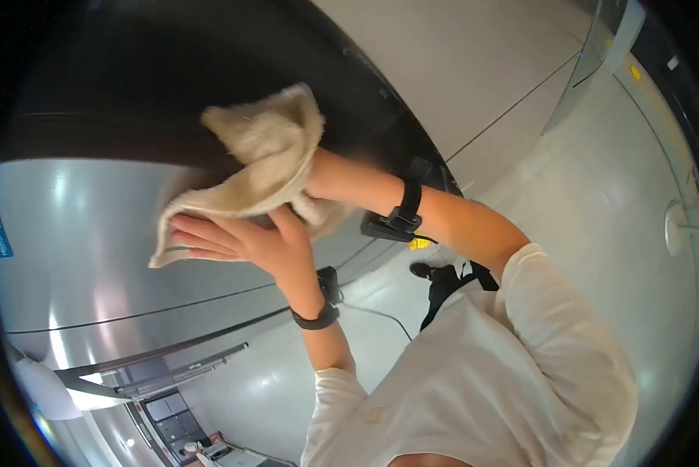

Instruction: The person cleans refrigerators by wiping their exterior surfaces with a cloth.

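Note:
A beige cloth (pixel 268 144) lies folded and bunched over a shiny grey metal panel (pixel 92 257) and its dark upper section (pixel 155 70). My left hand (pixel 260 241) rests flat at the cloth's lower edge, fingers stretched out and spread. A fold of cloth covers part of those fingers. From the right, my right hand (pixel 316 173) reaches into the bunched cloth, which hides its fingers. Black straps with small dark devices circle both wrists.
A blue label (pixel 1 232) is stuck on the panel at the far left. A cable (pixel 380 313) hangs below my left wrist. Pale floor (pixel 590 257) stretches to the right, with a glass panel (pixel 590 70) at the upper right. A black shoe (pixel 422 270) shows beneath me.

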